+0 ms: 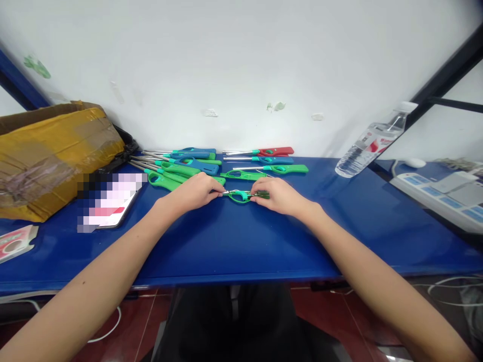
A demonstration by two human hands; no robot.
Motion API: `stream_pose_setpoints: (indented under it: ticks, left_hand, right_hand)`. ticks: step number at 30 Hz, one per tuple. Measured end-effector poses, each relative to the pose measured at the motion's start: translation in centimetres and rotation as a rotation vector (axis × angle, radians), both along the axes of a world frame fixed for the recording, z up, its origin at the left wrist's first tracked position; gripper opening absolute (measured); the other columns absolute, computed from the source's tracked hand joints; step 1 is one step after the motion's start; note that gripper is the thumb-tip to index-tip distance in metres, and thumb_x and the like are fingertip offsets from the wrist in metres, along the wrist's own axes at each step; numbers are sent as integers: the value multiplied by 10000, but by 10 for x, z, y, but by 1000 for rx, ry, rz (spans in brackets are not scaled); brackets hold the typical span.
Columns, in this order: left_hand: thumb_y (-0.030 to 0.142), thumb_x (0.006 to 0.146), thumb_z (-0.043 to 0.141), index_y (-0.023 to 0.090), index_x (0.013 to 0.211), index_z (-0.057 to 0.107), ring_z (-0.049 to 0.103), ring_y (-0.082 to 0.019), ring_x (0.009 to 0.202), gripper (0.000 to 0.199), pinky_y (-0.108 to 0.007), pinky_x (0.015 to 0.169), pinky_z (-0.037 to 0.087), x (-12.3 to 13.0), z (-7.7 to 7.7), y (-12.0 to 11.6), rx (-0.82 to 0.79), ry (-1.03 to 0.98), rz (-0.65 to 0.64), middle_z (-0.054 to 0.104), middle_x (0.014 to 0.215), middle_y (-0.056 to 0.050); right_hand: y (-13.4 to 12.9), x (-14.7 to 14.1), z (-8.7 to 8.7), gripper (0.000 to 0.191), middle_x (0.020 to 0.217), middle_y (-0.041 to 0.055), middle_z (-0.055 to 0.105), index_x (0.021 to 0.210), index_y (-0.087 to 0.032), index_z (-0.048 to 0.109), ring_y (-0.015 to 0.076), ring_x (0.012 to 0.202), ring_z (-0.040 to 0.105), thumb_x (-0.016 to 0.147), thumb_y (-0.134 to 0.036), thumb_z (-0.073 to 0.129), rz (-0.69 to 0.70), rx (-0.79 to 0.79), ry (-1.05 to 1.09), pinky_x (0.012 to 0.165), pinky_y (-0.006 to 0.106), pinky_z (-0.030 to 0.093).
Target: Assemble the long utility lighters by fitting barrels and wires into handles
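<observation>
On the one tabletop (234, 251): one carton (56, 166), left; one bottle (372, 141), right; one phone (113, 203), left; piled lighters (199, 165), overlapping, count indeterminate. Left hand (199, 189) pinches the left end, right hand (278, 196) grips the right end, of one green lighter (240, 196), centred between them, long axis left-to-right, neither hand nearer.

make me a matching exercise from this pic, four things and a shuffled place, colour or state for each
1. left hand and right hand
2. bottle
3. box
4. red lighter

A. wrapped in yellow tape
B. just beyond a blue lighter
C. holding a green lighter piece
D. clear, white cap

Pairs: 1-C, 2-D, 3-A, 4-B
</observation>
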State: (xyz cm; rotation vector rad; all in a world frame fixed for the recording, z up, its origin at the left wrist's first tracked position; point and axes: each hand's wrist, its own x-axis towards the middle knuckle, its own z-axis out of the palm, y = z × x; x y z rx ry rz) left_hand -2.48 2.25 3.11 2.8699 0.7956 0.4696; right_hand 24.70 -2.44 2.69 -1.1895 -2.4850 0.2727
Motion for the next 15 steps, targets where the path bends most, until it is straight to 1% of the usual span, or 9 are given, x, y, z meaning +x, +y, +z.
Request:
stream_pose_setpoints:
  ticks: [3,9,12,15]
  left_hand:
    - [149,895,595,225,929,785,713,-159,782,207,-229,745,502,1,1,-2,-11,23,17,765,847,-18]
    - [123,871,633,208,933,784,713,-194,906,184,-268,806,515,6,-2,-5,-8,65,95,771,932,-34]
    - [129,866,645,206,924,785,702,-202,934,170,-277,819,513,6,-4,-4,-7,53,90,768,956,-39]
    - [165,874,663,193,931,783,700,-196,910,136,-274,813,504,6,-3,-4,-20,52,76,761,985,-47]
  right_hand:
    - [1,3,0,148,1019,91,721,962,-171,731,227,899,658,925,-259,618,13,2,-21,783,350,489]
    - [3,7,2,131,1018,82,724,949,-176,725,229,923,654,921,-250,620,19,-13,-45,807,352,488]
    - [3,7,3,123,1022,78,727,942,-179,724,227,925,655,916,-246,624,20,-25,-40,820,351,489]
    - [2,6,5,115,1015,77,729,933,-179,725,227,922,657,909,-240,631,15,-34,-33,823,353,492]
